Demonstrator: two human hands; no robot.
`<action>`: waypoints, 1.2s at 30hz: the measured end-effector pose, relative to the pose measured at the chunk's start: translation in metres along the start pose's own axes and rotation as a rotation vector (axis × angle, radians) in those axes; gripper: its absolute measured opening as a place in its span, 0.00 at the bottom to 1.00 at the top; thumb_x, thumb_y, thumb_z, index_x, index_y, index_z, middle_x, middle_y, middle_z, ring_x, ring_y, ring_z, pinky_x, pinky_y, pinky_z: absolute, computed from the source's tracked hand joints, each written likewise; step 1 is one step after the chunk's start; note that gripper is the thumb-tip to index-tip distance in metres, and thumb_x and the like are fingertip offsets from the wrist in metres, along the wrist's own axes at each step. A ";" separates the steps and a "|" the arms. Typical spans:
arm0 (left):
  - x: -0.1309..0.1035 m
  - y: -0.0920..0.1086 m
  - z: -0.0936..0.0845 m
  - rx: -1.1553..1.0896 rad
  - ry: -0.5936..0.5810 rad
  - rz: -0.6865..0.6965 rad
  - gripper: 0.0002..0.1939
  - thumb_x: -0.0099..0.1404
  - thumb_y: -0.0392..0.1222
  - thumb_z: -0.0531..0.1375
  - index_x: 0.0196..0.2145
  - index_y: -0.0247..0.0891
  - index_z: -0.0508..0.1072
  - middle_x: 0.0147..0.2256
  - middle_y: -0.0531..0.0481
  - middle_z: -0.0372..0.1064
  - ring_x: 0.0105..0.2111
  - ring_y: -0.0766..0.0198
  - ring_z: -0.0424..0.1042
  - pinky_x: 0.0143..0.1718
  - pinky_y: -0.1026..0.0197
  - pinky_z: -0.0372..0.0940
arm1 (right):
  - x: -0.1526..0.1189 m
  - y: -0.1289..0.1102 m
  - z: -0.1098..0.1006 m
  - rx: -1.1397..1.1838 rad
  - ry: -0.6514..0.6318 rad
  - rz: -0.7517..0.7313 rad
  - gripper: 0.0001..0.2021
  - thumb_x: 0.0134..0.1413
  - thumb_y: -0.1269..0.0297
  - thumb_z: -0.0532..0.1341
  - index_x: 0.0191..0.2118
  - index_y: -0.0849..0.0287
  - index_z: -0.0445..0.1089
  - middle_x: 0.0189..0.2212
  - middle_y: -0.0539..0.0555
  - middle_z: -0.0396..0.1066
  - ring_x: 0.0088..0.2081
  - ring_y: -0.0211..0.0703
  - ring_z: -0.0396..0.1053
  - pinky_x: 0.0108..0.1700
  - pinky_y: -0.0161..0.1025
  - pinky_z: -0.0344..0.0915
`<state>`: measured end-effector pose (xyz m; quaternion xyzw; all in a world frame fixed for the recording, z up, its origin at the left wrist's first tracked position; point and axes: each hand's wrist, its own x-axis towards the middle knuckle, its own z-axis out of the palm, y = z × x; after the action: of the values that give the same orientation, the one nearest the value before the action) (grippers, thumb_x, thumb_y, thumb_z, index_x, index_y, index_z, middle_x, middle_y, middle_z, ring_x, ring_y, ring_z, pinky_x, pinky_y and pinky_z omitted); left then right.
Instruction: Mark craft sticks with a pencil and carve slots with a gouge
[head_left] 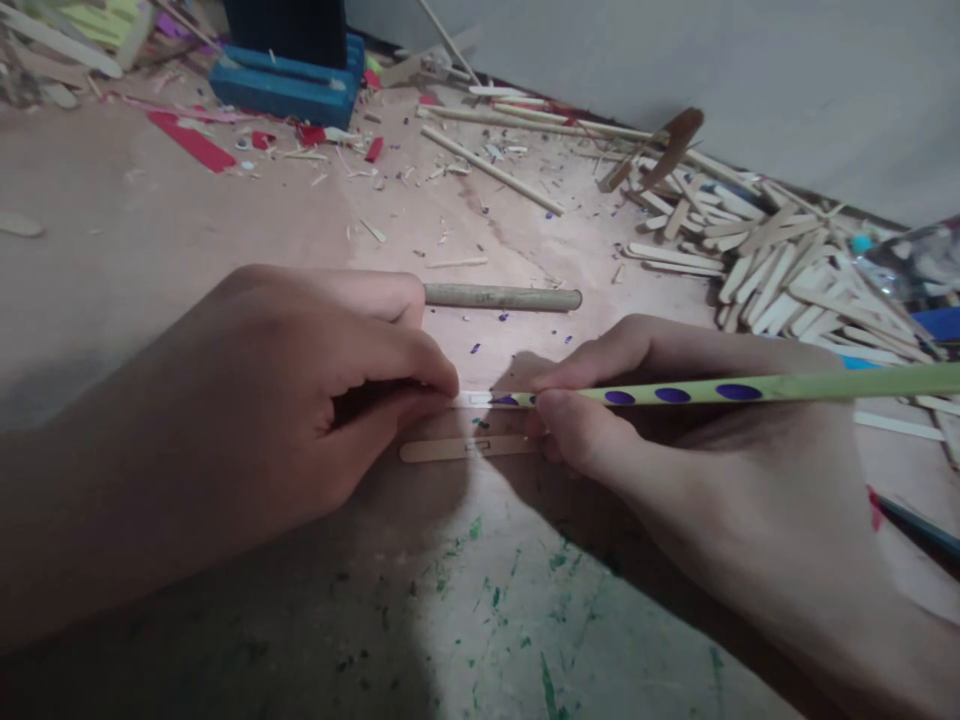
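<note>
Going left to right: can see a loose flat stick [21,225] way over on the left edge of the counter [247,220]. Next, got the left hand [285,350] closed in a tight thumb-and-finger pinch on the left part of a small pale stick [477,399]. Located right between the two hands, lying pretty much left to right, with a little rectangle marked on the bit in view.

Past the left hand, near the back: a blue holder [277,98] with a black panel [285,30] standing in it. Beside it, red paper scraps [191,142]. Can also spot a round wooden rod [510,297] behind the pale stick, partly hidden by the left hand.

Nearer the body, a second stick [435,452], roughly parallel to the first, with a similar rectangle. Can't see its right end under the right hand [712,480].

Speaking of which: wrapped snugly around a green pencil [802,384] with purple spots. Pointing left, nearly in line with the pale stick, tip right by the rectangle. Can't tell about actual contact.

Far right: a big heap of craft sticks [787,285], then some clear plastic [919,265]. Too blurry to call a container.
</note>
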<state>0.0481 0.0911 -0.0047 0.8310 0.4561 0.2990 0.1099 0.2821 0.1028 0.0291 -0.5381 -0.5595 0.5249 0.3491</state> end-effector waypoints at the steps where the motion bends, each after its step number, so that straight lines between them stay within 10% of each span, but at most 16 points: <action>1: 0.000 0.000 0.000 -0.002 0.003 -0.001 0.13 0.76 0.40 0.59 0.42 0.51 0.84 0.32 0.66 0.72 0.29 0.75 0.71 0.32 0.69 0.58 | 0.000 0.001 -0.001 0.010 -0.013 -0.007 0.07 0.48 0.74 0.72 0.27 0.56 0.77 0.25 0.49 0.79 0.20 0.35 0.71 0.18 0.26 0.64; 36: 0.002 0.001 -0.001 -0.032 -0.014 -0.008 0.09 0.75 0.40 0.64 0.43 0.53 0.84 0.31 0.64 0.76 0.28 0.71 0.71 0.32 0.64 0.60 | 0.003 0.004 -0.005 -0.074 -0.083 -0.092 0.06 0.50 0.74 0.72 0.30 0.55 0.80 0.24 0.49 0.79 0.19 0.36 0.72 0.16 0.27 0.64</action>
<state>0.0488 0.0921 -0.0028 0.8292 0.4540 0.3002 0.1276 0.2870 0.1061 0.0259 -0.5022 -0.6165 0.5091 0.3295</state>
